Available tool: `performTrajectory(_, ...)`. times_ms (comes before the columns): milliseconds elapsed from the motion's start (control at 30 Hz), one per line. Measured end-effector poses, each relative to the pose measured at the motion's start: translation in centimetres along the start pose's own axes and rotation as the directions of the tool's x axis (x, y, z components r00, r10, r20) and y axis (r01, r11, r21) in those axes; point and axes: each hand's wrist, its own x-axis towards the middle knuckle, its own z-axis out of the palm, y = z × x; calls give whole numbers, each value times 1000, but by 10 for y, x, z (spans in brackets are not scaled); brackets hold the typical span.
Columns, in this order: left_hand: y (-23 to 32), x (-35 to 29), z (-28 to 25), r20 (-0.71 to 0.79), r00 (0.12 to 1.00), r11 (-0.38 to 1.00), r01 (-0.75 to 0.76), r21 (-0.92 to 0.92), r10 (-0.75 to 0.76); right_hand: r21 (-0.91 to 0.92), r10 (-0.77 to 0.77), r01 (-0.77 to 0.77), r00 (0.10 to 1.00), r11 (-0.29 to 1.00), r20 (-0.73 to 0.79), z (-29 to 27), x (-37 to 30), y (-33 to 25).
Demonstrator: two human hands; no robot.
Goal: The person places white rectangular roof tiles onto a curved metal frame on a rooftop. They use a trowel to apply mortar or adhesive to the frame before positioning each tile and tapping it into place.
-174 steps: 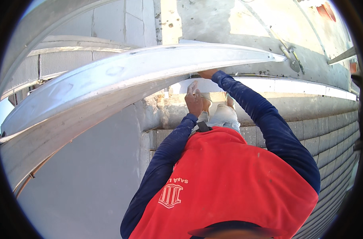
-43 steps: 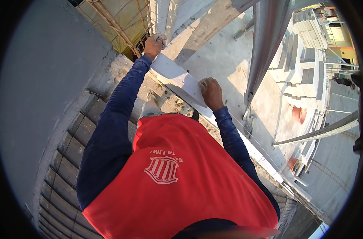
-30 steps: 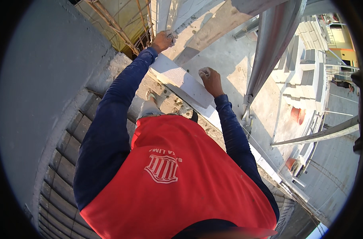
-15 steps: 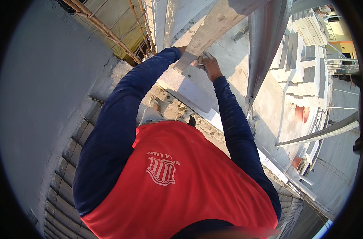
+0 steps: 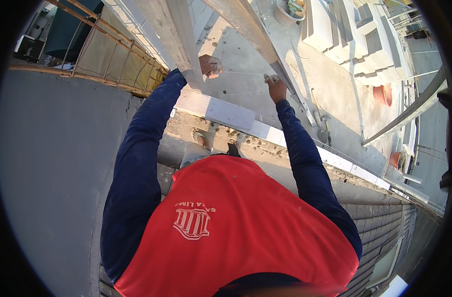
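A thin white string (image 5: 244,73) stretches between my two hands. My left hand (image 5: 212,67) reaches round behind a pale upright post (image 5: 179,37), its fingers curled closed at the string's left end; the post hides the wrist. To the right, my right hand (image 5: 276,88) pinches the other end, close to a second slanting post (image 5: 255,27). Another faint strand runs just below, between the post and my right hand. Under my hands lies a row of white blocks (image 5: 221,111) along the wall edge. The first post's foot stands at this row.
Stacked white blocks (image 5: 340,37) stand at the far right, with an orange bucket (image 5: 383,94) beside them. A pale bucket (image 5: 289,12) sits at the back. Long-handled tools (image 5: 322,121) lie right of my right hand. Rebar (image 5: 109,37) crosses at left; roof tiles (image 5: 372,225) lie below right.
My hands have moved apart, and the string now shows taut between them. My left hand has come into sight past the post. The whole view has shifted and turned.
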Motion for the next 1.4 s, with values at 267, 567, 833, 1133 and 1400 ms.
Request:
performTrajectory(267,-1,4,-4,-85,993,994,93,57,-88,-259,170,-192,980,947,-105,-20,-64,48)
performTrajectory(567,4,11,-4,65,987,988,141,64,-145,-162,-458,490,867,857,196,-15,-30,-94)
performTrajectory(833,-4,15,-13,130,964,971,236,-30,-230,-327,-612,676,737,660,288,50,-11,-149)
performTrajectory(1133,6,4,6,150,974,921,213,-325,-172,216,-178,80,856,973,486,89,-2,-110)
performTrajectory(1400,-3,12,-5,183,952,947,274,-167,-244,382,-155,-166,717,909,679,69,12,-96)
